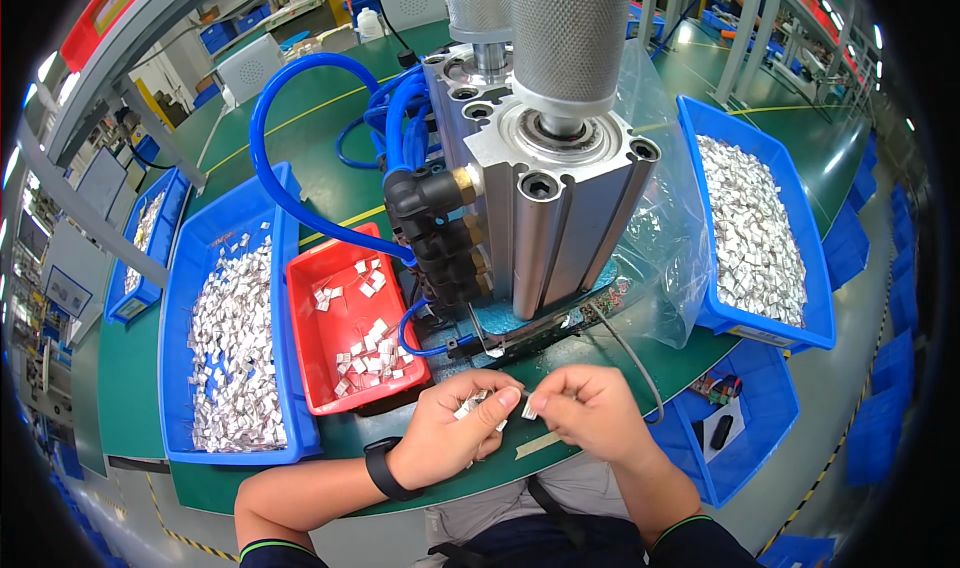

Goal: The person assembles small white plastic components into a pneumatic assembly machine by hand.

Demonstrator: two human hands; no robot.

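My left hand (pixel 440 430), with a black band on its wrist, is closed around several small white parts with thin leads (pixel 472 404). Just to its right, my right hand (pixel 595 414) pinches one small white square part (pixel 529 409) between thumb and fingers. The fingertips of both hands almost meet at the table's front edge. Right behind them stands a metal pneumatic press (pixel 560 198) with black fittings. Left of the press, a red bin (pixel 310 363) holds a few scattered white parts of the same kind.
A blue bin (pixel 177 368) heaped with white parts stands at the left, another blue bin (pixel 825 298) at the right. Blue air hoses (pixel 262 133) loop left of the press. A clear plastic bag (pixel 660 238) lies behind it. A lower blue bin (pixel 770 428) holds tools.
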